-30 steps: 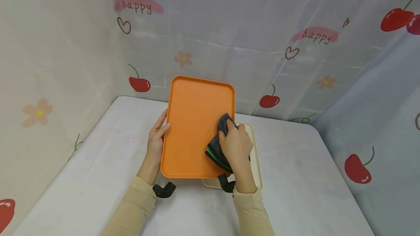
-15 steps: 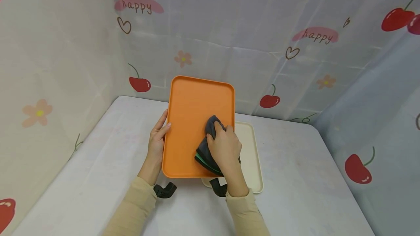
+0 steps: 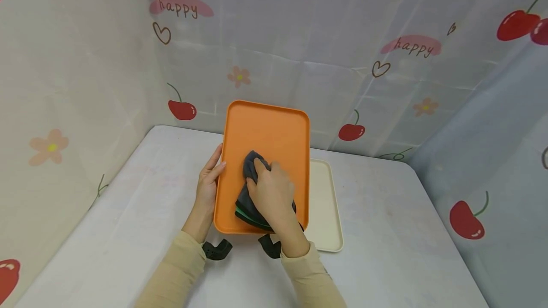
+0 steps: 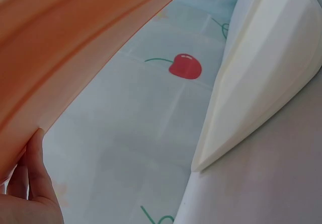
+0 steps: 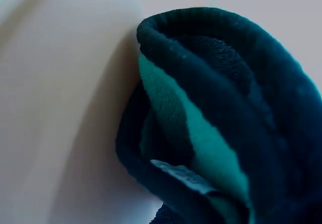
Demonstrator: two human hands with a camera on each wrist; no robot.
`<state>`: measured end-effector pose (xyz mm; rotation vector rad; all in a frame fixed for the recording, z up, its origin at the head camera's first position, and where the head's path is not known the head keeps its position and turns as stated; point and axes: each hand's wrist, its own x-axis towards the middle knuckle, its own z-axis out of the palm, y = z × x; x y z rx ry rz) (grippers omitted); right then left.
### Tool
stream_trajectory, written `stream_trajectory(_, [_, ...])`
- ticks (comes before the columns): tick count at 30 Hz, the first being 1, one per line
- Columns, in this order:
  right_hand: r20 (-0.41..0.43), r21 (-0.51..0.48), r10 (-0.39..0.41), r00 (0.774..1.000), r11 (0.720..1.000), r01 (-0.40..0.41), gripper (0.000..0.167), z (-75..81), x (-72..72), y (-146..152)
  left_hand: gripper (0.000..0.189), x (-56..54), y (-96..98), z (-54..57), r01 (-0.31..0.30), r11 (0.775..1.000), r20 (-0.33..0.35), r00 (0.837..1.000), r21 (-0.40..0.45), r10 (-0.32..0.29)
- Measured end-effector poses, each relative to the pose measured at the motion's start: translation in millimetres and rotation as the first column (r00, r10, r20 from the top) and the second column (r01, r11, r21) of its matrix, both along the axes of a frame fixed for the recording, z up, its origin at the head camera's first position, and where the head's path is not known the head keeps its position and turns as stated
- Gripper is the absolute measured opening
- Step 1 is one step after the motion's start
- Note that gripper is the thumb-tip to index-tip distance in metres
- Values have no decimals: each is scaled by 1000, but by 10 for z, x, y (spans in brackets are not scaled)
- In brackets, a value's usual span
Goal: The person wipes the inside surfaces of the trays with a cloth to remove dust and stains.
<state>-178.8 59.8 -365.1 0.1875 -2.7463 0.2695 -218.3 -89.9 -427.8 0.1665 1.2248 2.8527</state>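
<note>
An orange tray (image 3: 267, 129) is held up and tilted toward me in the head view. My left hand (image 3: 207, 189) grips its left edge, thumb on the front rim and fingers behind; in the left wrist view the fingers (image 4: 37, 168) lie against the tray's underside (image 4: 65, 58). With my right hand (image 3: 274, 191) I hold a folded dark grey cloth (image 3: 248, 198) with a green inner side, bunched under the fingers against the tray's lower middle. Close up in the right wrist view, the cloth (image 5: 201, 108) shows its dark border and green layer.
A cream tray (image 3: 326, 208) lies on the white-covered table (image 3: 385, 232), partly hidden behind the orange one. A curtain (image 3: 274, 37) printed with cherries stands behind the table and along both sides. Black camera mounts (image 3: 217, 249) sit at the wrists.
My right hand has slid the cloth leftward across the orange tray, from its right edge to the lower middle. The tray and left hand have shifted slightly right.
</note>
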Motion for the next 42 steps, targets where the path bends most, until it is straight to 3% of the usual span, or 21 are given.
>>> stream_trajectory(9, [-105, 71, 137, 985, 989, -130, 44, -51, 61, -220, 51, 8, 47, -49, 29, 998, -14, 1000, 55, -28])
stream_trajectory(21, [-96, 64, 227, 969, 973, -221, 45, -86, 52, -190, 52, 10, 54, -55, 51, 992, -67, 997, 118, -44])
stream_trajectory(33, [-66, 55, 221, 973, 974, -218, 45, -97, 48, -132, 49, 3, 60, -61, 6, 998, -17, 1000, 60, -5])
stream_trajectory(42, [-10, 17, 187, 982, 982, -187, 45, -80, 73, -21, 49, -8, 53, -35, 22, 998, 23, 999, 54, -23])
